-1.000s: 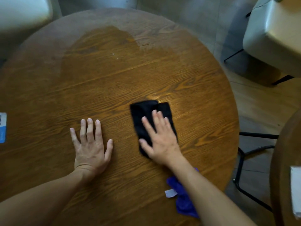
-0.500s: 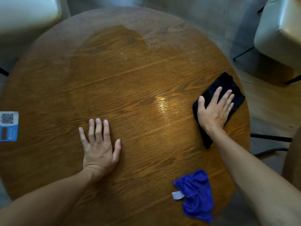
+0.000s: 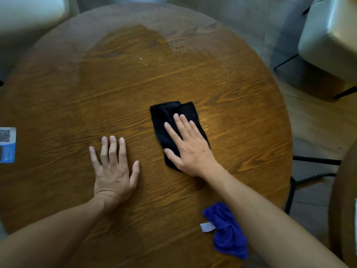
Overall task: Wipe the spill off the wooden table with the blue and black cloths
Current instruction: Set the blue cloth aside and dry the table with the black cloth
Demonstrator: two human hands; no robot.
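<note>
At the far left edge of the round wooden table lies a card, partly cut off by the frame. Its upper section is white and carries a QR code; its lower section is blue with small markings too blurred to read. No brand name is legible.

The left hand rests palm-down directly on the bare wood, left of centre. Its fingers are extended and slightly spread, thumb out to the side, gripping nothing.

A large darker, wet-looking patch covers the far central area of the tabletop, with a paler, duller band around it toward the far rim. A bright glare streak sits on the wood just right of the black cloth.

The black cloth lies folded near the table's centre. The right hand presses flat on top of it, fingers extended and close together, thumb out to the left; the hand does not clench the cloth, it lies open over it. The cloth's far end and left edge show beyond the fingers.

The blue cloth sits crumpled near the table's near-right edge, just beside the right forearm, untouched by either hand. A small white tag projects from its left side; any print on it is unreadable.

Pale chairs stand beyond the table at right.
</note>
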